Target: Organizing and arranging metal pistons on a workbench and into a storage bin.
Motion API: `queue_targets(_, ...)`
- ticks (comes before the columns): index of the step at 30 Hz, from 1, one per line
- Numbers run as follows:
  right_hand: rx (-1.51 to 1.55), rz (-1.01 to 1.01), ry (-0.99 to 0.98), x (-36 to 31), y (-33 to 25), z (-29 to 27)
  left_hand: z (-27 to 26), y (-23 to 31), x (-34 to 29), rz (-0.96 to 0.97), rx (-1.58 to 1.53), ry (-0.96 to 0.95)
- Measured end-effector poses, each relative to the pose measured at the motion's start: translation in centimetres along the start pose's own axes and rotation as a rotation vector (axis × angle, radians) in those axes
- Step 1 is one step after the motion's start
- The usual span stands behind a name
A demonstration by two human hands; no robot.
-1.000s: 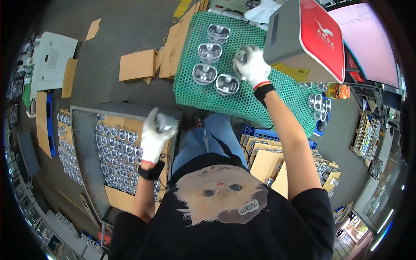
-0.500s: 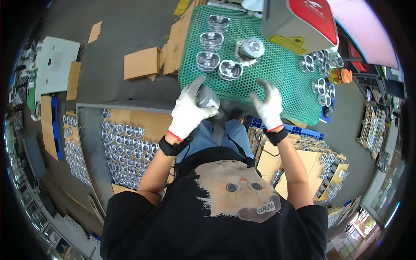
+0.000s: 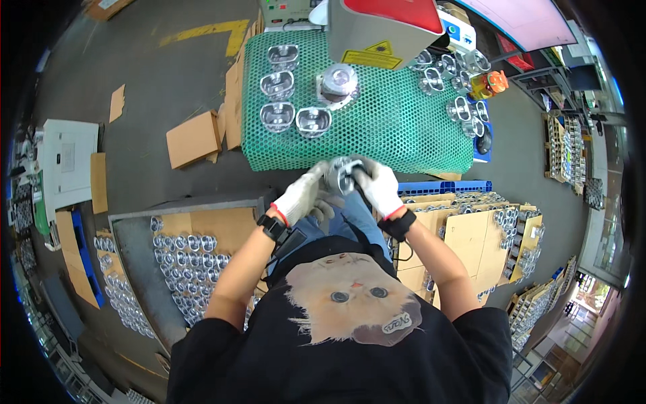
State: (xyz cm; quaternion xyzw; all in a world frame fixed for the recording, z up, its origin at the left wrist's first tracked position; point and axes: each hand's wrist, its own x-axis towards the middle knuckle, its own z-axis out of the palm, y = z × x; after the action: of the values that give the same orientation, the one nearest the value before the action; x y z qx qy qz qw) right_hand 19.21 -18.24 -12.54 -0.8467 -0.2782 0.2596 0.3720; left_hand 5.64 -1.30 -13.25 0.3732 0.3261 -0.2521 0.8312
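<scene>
A silver metal piston (image 3: pixel 341 176) is held between my two white-gloved hands, just off the near edge of the green mesh mat. My right hand (image 3: pixel 379 188) grips its right side with thumb and fingers. At its left side, my left hand (image 3: pixel 304 194) has its upper fingers against the piston, the other fingers curled below. Several more pistons, such as a near one (image 3: pixel 313 122), stand on the left part of the green mat (image 3: pixel 397 145). Another piston (image 3: pixel 338 81) sits on a pale round fixture under the grey and red machine head (image 3: pixel 383 34).
More pistons (image 3: pixel 459 109) cluster at the mat's right, beside an orange-capped bottle (image 3: pixel 488 85). A grey-walled bin (image 3: pixel 134 269) with rows of pistons is at my left. Cardboard-layered stacks (image 3: pixel 464 249) of pistons stand at my right. A cardboard box (image 3: pixel 194 139) lies on the floor.
My right hand, open and apart before, has come over to grip the piston. The left hand has brought the piston rightward, and it has been turned. The whole view has shifted.
</scene>
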Motion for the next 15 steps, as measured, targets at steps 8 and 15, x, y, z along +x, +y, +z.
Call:
queue_targets(8, -0.220, 0.028, 0.130, 10.8, 3.0, -1.4, -2.3, 0.6, -0.9, 0.304, 0.070, 0.323)
queue_targets(15, -0.218, -0.011, 0.227, 12.9, 3.1, -7.9, -2.9, 1.0, -2.1, 0.279, 0.216, 0.488)
